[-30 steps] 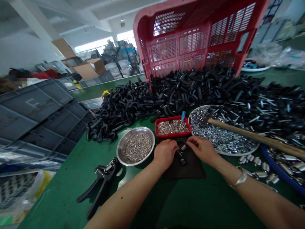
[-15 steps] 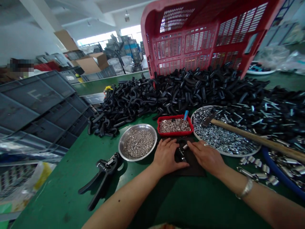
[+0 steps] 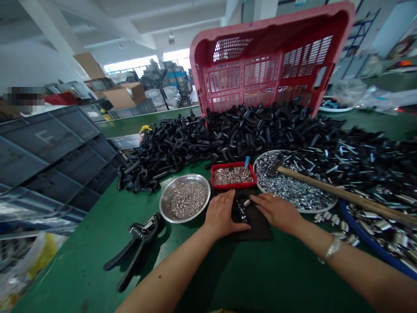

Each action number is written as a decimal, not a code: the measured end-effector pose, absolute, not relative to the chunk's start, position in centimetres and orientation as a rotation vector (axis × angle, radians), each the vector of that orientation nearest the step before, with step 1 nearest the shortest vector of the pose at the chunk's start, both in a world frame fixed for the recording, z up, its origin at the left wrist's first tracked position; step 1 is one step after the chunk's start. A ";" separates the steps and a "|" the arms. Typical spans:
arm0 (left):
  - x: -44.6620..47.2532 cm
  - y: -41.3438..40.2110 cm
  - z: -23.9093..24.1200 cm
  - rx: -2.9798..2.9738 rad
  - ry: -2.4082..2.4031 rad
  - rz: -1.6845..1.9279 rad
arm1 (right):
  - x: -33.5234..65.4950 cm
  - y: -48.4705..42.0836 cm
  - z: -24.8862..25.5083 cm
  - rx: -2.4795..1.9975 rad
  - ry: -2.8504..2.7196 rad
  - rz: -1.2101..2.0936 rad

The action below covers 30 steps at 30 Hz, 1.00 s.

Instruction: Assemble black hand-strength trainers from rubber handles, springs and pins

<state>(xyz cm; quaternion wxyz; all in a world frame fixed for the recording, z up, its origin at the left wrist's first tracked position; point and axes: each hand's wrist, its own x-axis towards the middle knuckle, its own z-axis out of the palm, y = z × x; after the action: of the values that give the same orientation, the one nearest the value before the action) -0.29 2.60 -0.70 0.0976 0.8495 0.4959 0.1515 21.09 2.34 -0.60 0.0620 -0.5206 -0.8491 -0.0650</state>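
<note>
On a dark flat pad (image 3: 260,232) lies a black clamp part (image 3: 241,213), partly covered by my hands. A small metal coil spring (image 3: 246,202) sits at its upper right. My left hand (image 3: 220,215) is curved round the part's left side, thumb below and fingers above. My right hand (image 3: 276,212) has its fingertips pressed together at the spring's right end; whether they pinch it or the black part beside it is hard to see. A black spring clamp (image 3: 143,237) with two long handles and a spring rests on the table to the left.
Small metal pieces fill a steel bowl (image 3: 163,208), and pins fill a red tray (image 3: 234,187). A hammer (image 3: 312,184) lies across a round tray (image 3: 260,184) of shiny parts. Black parts (image 3: 202,139) heap before a tipped red crate (image 3: 197,74). Springs fill a blue-rimmed container (image 3: 361,239).
The camera view has shifted, so the crate and trays sit further left and slightly lower. Both hands stay at the clamp part, more of which shows between them now.
</note>
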 end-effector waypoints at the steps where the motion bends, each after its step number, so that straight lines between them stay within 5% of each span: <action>1: -0.2 2.8 -0.4 2.524 1.476 0.409 | 21.8 2.6 -0.2 -1.616 -2.499 -0.223; 8: 0.2 4.2 0.4 2.499 1.508 0.239 | 32.0 6.5 2.3 -2.285 -2.061 -0.449; 14: 0.2 4.4 -0.2 2.435 1.493 0.284 | 38.0 8.7 1.3 -1.927 -2.282 -0.091; 30: -0.3 4.7 -0.4 2.419 1.440 0.369 | 24.0 -1.5 1.3 -1.606 -2.340 -0.365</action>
<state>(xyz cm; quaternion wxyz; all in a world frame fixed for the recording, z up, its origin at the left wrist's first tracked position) -0.33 4.73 -0.40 0.1504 0.8422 0.5015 0.1285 23.96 -1.54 1.27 0.1396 -0.5558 -0.8097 -0.1264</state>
